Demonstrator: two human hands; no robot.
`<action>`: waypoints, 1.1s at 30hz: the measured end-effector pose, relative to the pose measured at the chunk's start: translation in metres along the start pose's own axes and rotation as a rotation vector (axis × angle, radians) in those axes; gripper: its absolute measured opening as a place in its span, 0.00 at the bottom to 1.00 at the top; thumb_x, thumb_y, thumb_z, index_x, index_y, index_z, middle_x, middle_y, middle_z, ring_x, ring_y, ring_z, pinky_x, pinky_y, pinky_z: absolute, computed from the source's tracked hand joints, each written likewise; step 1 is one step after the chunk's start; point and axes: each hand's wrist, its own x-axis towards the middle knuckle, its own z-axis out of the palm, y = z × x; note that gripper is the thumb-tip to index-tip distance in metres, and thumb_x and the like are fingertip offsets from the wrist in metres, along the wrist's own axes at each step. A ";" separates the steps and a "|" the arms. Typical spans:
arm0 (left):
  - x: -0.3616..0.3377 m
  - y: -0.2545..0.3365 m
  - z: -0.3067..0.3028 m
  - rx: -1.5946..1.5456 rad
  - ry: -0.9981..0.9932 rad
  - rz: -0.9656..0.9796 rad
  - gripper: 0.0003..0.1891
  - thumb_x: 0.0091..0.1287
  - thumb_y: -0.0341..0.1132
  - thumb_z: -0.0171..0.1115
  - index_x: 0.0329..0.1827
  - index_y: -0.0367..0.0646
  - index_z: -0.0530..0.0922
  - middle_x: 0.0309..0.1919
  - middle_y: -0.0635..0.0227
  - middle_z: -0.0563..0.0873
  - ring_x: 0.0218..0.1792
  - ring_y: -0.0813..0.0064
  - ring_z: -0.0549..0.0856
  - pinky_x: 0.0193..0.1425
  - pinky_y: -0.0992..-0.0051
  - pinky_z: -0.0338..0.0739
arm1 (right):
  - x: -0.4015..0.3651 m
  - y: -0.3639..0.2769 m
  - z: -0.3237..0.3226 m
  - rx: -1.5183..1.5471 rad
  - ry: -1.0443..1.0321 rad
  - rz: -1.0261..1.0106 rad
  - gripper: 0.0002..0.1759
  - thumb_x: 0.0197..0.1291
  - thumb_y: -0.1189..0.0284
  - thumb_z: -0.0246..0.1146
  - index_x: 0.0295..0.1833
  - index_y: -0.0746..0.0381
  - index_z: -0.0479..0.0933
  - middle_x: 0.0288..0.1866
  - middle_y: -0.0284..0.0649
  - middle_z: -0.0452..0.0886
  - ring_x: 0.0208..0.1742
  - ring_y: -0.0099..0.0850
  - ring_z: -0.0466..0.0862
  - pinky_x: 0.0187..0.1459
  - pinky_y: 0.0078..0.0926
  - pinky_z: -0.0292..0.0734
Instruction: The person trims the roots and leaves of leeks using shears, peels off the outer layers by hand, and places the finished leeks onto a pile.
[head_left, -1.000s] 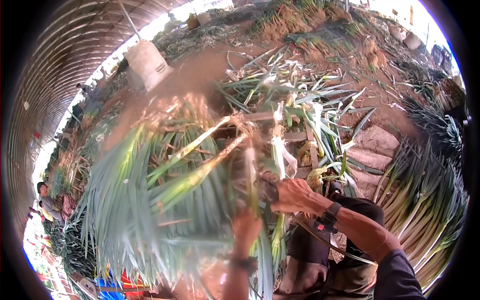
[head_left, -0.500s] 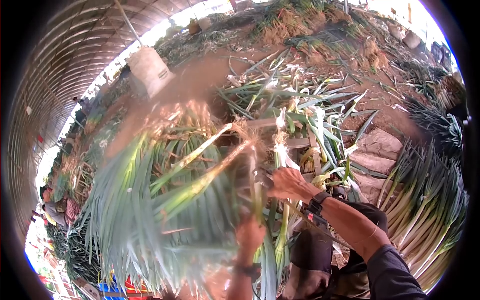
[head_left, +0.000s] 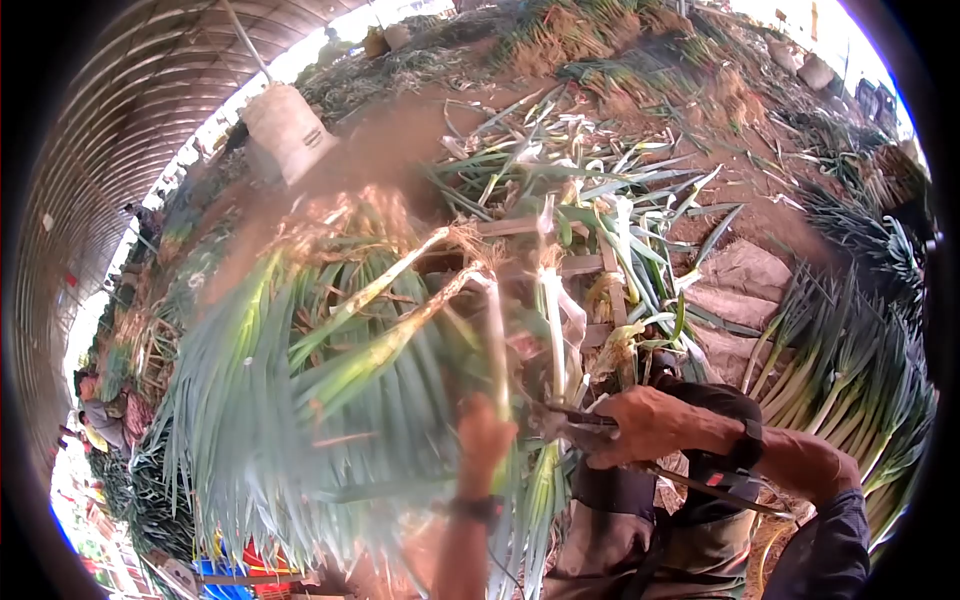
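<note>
My left hand (head_left: 485, 438), somewhat blurred, is closed around the pale stalk of a leek (head_left: 497, 345), which stands upright with its roots at the top. To its right, my right hand (head_left: 645, 425) grips a dark metal tool (head_left: 588, 418) whose exact kind I cannot make out. The tool's tip is near the stalks, and a thin dark length (head_left: 715, 490) sticks out behind the hand. Another rooted leek (head_left: 553, 320) stands upright between the hands, with loose peeled skin beside it. A large heap of leeks (head_left: 300, 400) lies left of my left hand.
Wooden slats (head_left: 612, 290) lie beyond my hands, with stripped leaves (head_left: 640, 235) strewn over them. More leeks (head_left: 840, 380) are piled at the right beside brown sacking (head_left: 740, 290). A pale bucket-shaped block (head_left: 285, 130) holds a pole at the upper left. People sit far left.
My right hand with the tool has moved down and to the right, away from the upper stalk. My left hand has risen slightly, still holding the leek.
</note>
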 end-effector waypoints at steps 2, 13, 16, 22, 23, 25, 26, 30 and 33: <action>-0.002 -0.005 0.003 0.032 0.041 0.025 0.29 0.52 0.41 0.75 0.51 0.36 0.72 0.42 0.45 0.87 0.46 0.43 0.87 0.51 0.53 0.79 | -0.015 0.001 0.006 0.053 -0.026 -0.013 0.30 0.54 0.53 0.76 0.51 0.66 0.82 0.32 0.48 0.86 0.34 0.41 0.87 0.40 0.39 0.80; -0.003 -0.015 0.010 0.040 0.064 0.049 0.31 0.51 0.46 0.79 0.52 0.39 0.75 0.41 0.49 0.87 0.43 0.46 0.87 0.51 0.53 0.80 | -0.014 -0.002 0.026 -0.028 -0.117 -0.006 0.29 0.54 0.48 0.73 0.46 0.65 0.82 0.38 0.51 0.85 0.40 0.48 0.86 0.44 0.44 0.80; -0.001 -0.006 0.001 0.026 -0.026 -0.086 0.32 0.50 0.48 0.79 0.53 0.40 0.77 0.42 0.48 0.88 0.45 0.46 0.88 0.53 0.55 0.80 | 0.003 0.016 0.036 -0.100 -0.039 -0.035 0.28 0.52 0.48 0.73 0.44 0.63 0.83 0.34 0.52 0.85 0.37 0.49 0.86 0.42 0.45 0.80; 0.000 -0.003 -0.007 -0.080 -0.127 -0.199 0.31 0.51 0.51 0.74 0.56 0.45 0.80 0.45 0.52 0.90 0.49 0.47 0.88 0.55 0.57 0.80 | 0.033 0.011 0.028 -0.164 0.081 0.049 0.25 0.51 0.52 0.72 0.42 0.64 0.83 0.29 0.53 0.84 0.32 0.50 0.85 0.39 0.45 0.80; 0.000 -0.005 -0.006 -0.100 -0.120 -0.182 0.31 0.52 0.50 0.73 0.57 0.45 0.80 0.45 0.53 0.90 0.49 0.47 0.88 0.55 0.57 0.80 | 0.037 0.011 0.027 -0.167 0.113 0.030 0.25 0.51 0.52 0.72 0.41 0.64 0.83 0.28 0.53 0.84 0.31 0.50 0.85 0.39 0.45 0.80; 0.002 -0.007 -0.008 -0.089 -0.158 -0.159 0.30 0.53 0.51 0.71 0.58 0.46 0.80 0.46 0.52 0.90 0.49 0.47 0.87 0.56 0.56 0.79 | 0.046 0.012 0.023 -0.146 0.109 0.047 0.24 0.51 0.52 0.71 0.41 0.64 0.82 0.27 0.52 0.82 0.30 0.50 0.84 0.38 0.46 0.79; 0.003 -0.007 -0.009 -0.084 -0.178 -0.147 0.30 0.53 0.51 0.70 0.58 0.46 0.81 0.46 0.52 0.90 0.49 0.46 0.87 0.56 0.56 0.79 | 0.052 0.014 0.023 -0.130 0.117 0.045 0.25 0.51 0.52 0.71 0.41 0.64 0.82 0.27 0.51 0.82 0.30 0.50 0.84 0.38 0.46 0.79; 0.007 -0.025 0.009 -0.025 -0.078 -0.139 0.29 0.53 0.54 0.67 0.54 0.46 0.84 0.45 0.51 0.90 0.49 0.47 0.87 0.57 0.56 0.79 | 0.062 -0.002 0.009 -0.146 0.183 -0.002 0.26 0.51 0.52 0.71 0.45 0.62 0.82 0.26 0.50 0.81 0.28 0.48 0.82 0.36 0.46 0.77; 0.010 -0.021 0.001 0.008 -0.126 -0.172 0.29 0.53 0.56 0.66 0.52 0.46 0.86 0.44 0.50 0.90 0.49 0.47 0.87 0.57 0.56 0.79 | 0.094 0.018 0.011 -0.179 0.140 0.112 0.26 0.51 0.53 0.70 0.49 0.61 0.81 0.27 0.49 0.82 0.27 0.45 0.82 0.34 0.45 0.76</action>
